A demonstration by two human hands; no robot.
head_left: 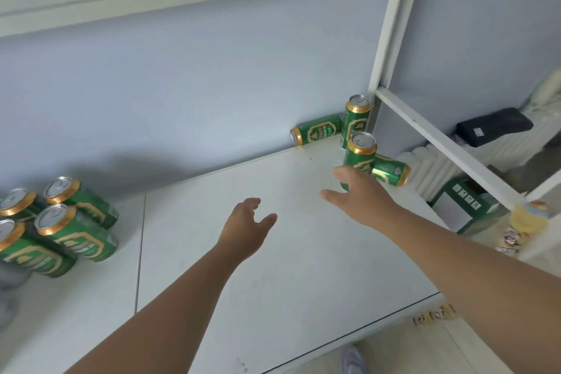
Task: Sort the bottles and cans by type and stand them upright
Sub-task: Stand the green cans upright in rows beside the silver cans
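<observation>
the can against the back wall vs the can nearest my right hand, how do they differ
The can by the wall lies on its side, top facing left; the can at the right hand stands upright, top facing up. The wall can has nothing near it, while the right hand reaches in front of the upright can's base. Whether the hand touches that can is unclear. Both share the same green and gold design.

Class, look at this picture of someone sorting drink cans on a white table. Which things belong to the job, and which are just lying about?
Part of the job:
- four upright green cans, far left
- lying can by the wall
- two upright cans, corner and nearer
- lying can at the table's right edge

Just lying about:
- dark pouch on the white radiator
- green stool
- yellow bottle, blurred
</observation>
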